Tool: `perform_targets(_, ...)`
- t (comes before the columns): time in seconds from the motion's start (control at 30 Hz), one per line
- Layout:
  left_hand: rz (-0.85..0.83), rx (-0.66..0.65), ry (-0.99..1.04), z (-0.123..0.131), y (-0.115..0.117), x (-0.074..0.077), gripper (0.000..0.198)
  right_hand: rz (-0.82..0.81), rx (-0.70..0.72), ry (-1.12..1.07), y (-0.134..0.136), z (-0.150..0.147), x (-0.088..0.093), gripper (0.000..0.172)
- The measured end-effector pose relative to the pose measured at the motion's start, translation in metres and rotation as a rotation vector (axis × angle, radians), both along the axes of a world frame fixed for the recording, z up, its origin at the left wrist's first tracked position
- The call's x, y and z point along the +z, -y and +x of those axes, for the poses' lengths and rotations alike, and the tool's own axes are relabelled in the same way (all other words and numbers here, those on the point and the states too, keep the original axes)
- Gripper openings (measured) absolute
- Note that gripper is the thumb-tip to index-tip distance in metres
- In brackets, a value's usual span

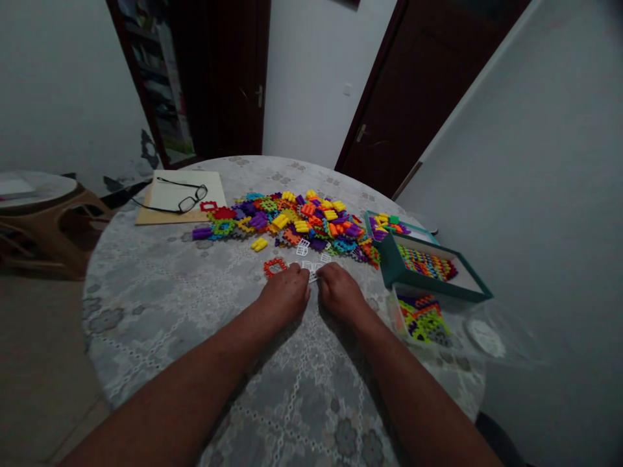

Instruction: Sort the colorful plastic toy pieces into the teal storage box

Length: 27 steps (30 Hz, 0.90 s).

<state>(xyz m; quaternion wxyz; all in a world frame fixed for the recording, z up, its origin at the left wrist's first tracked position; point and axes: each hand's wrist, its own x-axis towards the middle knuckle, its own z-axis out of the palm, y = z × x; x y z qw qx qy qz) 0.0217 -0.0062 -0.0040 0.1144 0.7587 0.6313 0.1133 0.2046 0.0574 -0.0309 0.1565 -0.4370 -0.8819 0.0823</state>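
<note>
Two green boxes [388,261], one clear tub [393,311], all holding colourful plastic pieces [427,263], left hand [288,290] and right hand [339,290] pinching white latticework [313,275]

We see a round table [265,389] under a grey patterned cloth [160,285]. On it we have a heap [292,217] of coloured pieces, and on our side of it a yellow piece [259,244], an orange ring [267,268] and white frames [302,248]. Papers [168,191] lie to our left; a tray [419,235], a green box [388,263] and a clear tub [393,305] sit right.
</note>
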Motion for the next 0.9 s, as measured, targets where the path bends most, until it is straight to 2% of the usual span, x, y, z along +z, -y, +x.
perform_targets(0.07, -0.006, 0.004, 0.002, 0.0, 0.0, 0.0, 0.028, 0.007, 0.045, -0.12, -0.001, 0.004, -0.005, 0.035)
perform_targets(0.17, -0.012, 0.007, -0.005, -0.001, 0.0, 0.001, 0.03, 0.074, -0.05, -0.204, -0.017, 0.005, -0.011, 0.043)
perform_targets(0.27, -0.025, 0.008, -0.013, -0.002, 0.001, 0.002, 0.029, 0.091, -0.144, -0.175, -0.04, 0.0, -0.015, 0.05)
perform_targets(0.4, -0.035, 0.001, -0.023, -0.001, 0.001, 0.002, 0.028, 0.053, -0.194, -0.078, -0.059, -0.009, -0.014, 0.062)
perform_targets(0.53, -0.03, 0.0, -0.012, 0.0, -0.001, 0.0, 0.028, 0.025, -0.226, -0.065, -0.055, -0.009, -0.015, 0.066)
perform_targets(0.73, -0.032, -0.001, -0.028, 0.0, 0.0, 0.0, 0.027, 0.047, -0.239, -0.078, -0.04, 0.0, -0.018, 0.061)
perform_targets(0.9, -0.035, -0.005, -0.018, 0.0, 0.001, 0.002, 0.028, 0.061, -0.301, -0.006, -0.049, -0.007, -0.01, 0.074)
